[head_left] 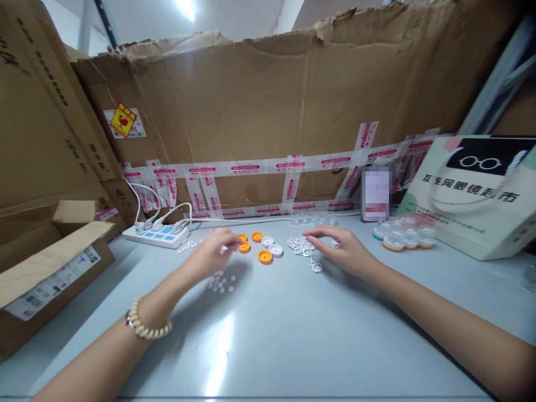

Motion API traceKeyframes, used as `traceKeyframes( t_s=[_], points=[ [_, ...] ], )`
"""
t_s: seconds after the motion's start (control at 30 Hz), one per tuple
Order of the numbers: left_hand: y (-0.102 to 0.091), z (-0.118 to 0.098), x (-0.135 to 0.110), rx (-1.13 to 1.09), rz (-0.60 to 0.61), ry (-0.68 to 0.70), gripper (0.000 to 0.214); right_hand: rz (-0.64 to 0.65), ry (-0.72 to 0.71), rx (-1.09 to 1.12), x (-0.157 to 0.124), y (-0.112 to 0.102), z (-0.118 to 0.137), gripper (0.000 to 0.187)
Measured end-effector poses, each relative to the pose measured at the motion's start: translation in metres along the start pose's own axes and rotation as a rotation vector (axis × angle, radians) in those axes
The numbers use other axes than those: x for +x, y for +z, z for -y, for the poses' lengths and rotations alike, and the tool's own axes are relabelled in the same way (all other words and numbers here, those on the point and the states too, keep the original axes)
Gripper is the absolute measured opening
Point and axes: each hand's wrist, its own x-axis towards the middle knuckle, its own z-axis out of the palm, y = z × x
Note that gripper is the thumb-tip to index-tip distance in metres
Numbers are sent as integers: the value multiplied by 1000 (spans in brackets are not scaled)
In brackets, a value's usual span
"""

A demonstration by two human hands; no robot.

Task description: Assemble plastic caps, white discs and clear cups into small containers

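My left hand [218,250] hovers at the left of the round orange caps [265,257], fingers bent and blurred, next to one orange cap [244,247]. Whether anything is between its fingertips I cannot tell. Two white round caps [275,250] lie among the orange ones. My right hand [335,245] reaches in from the right, thumb and index finger stretched out and slightly apart over a pile of small white openwork plastic pieces [298,245]. More of these pieces [316,264] lie just below its fingers. Small white discs [218,282] are scattered beneath my left hand.
A white power strip [157,234] with plugged cables stands at the back left, an open cardboard box [54,279] at the left edge. At the right are clear-topped round containers [404,237], a phone [376,195] and a paper bag [473,223]. Large cardboard [251,106] closes off the back.
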Motion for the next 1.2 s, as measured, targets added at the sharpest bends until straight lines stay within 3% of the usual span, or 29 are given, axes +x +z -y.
traceKeyframes(
  t_s=[0.07, 0.13, 0.27, 0.47, 0.63, 0.77, 1.03, 1.2],
  points=[
    [13, -33, -2, -179, 124, 137, 20, 35, -31, -5, -1, 2, 1, 21],
    [25, -56, -5, -241, 172, 183, 19, 62, -45, -3, -1, 4, 0, 22],
    [39, -67, -10, -230, 185, 174, 23, 83, -41, 8, -1, 5, -4, 24],
    [30, -51, -3, -210, 117, 148, 19, 96, -18, 5, -3, 5, -3, 24],
    [17, -3, 3, 111, 16, -216, 16, 104, -13, -9, -3, 6, -1, 24],
    [20, 22, 3, 184, 4, -336, 18, 125, -21, -12, -4, 7, -3, 24],
    [29, 19, 5, 205, 64, -453, 17, 134, -44, -3, -4, 6, -1, 25],
    [15, 0, 3, 88, 47, -333, 16, 117, -27, 12, -5, 6, 2, 24]
  ],
)
